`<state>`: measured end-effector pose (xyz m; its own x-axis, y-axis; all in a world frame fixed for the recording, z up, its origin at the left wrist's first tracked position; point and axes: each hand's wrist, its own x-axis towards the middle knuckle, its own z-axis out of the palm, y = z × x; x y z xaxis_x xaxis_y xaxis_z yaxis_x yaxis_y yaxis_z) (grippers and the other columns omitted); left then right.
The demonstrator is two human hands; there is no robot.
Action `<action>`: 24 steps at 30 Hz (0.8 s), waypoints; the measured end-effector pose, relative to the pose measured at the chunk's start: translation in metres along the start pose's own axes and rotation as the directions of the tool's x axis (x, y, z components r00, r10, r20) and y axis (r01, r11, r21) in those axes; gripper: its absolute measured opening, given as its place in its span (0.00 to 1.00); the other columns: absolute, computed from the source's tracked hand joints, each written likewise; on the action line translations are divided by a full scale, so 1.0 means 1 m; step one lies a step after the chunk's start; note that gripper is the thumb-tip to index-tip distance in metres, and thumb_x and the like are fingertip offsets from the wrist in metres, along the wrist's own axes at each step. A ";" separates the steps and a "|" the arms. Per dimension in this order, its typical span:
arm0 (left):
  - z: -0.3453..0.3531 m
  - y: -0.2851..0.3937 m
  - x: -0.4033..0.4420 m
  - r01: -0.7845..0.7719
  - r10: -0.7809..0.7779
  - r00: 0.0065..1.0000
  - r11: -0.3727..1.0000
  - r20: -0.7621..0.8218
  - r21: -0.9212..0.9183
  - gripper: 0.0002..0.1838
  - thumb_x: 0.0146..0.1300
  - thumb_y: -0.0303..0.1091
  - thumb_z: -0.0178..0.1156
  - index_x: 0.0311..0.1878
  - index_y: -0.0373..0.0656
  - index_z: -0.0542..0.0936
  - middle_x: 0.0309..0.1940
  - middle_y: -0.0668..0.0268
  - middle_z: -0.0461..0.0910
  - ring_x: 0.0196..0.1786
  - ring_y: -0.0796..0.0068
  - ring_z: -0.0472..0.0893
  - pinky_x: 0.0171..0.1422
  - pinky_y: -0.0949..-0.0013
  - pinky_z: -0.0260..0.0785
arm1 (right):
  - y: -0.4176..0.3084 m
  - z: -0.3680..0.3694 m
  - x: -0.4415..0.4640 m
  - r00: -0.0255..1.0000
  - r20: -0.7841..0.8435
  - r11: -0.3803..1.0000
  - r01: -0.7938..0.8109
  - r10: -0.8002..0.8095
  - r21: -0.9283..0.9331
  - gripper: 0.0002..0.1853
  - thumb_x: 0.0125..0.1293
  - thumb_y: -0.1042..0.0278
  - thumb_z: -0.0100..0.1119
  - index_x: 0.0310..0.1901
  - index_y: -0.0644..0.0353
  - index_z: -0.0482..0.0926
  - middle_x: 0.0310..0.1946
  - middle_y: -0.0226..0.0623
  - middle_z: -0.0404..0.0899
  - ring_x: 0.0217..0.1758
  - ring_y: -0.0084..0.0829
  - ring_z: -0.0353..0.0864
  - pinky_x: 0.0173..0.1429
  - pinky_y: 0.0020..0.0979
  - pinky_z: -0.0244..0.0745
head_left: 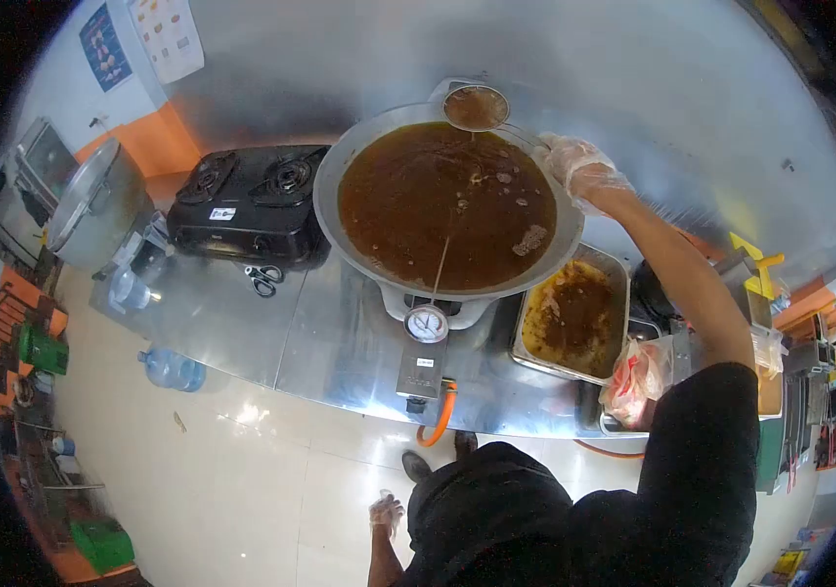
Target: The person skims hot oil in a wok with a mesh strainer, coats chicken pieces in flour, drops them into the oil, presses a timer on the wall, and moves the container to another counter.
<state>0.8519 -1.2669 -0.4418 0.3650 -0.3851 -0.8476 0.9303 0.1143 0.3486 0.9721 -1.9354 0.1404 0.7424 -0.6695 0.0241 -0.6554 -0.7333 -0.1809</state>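
My right hand (582, 168), in a clear plastic glove, is closed round the handle of a round wire-mesh strainer (477, 108). The strainer is over the far rim of a large metal wok (332, 210), with brownish matter in its mesh. Dark brown oil (418, 196) fills much of the wok, and pale bits float at its right side. A dial thermometer (426, 324) rests at the near rim, its long stem reaching into the oil. Low beside my body hangs my left hand (386, 513), also gloved, fingers loosely apart with nothing in them.
A metal tray (574, 313) with brown liquid and crumbs stands right of the wok. Plastic bags (633, 380) lie near my right arm. Left are a black two-burner stove (247, 205), scissors (263, 281) and a big lidded pot (95, 210). An orange hose (440, 416) hangs in front.
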 end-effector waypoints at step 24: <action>0.001 0.030 0.022 0.038 -0.040 0.999 0.997 0.024 0.074 0.13 0.62 0.34 0.67 0.42 0.39 0.75 0.32 0.59 0.77 0.29 0.64 0.77 0.31 0.63 0.73 | 0.060 0.007 -0.122 0.971 0.180 0.988 -0.150 0.156 -0.046 0.32 0.67 0.37 0.50 0.39 0.64 0.85 0.35 0.55 0.83 0.42 0.54 0.82 0.51 0.45 0.75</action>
<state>0.8876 -1.2728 -0.4492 0.3265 -0.4112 -0.8511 0.9382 0.0313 0.3448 0.8431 -1.8971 0.1197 0.6437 -0.7435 -0.1814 -0.7652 -0.6291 -0.1367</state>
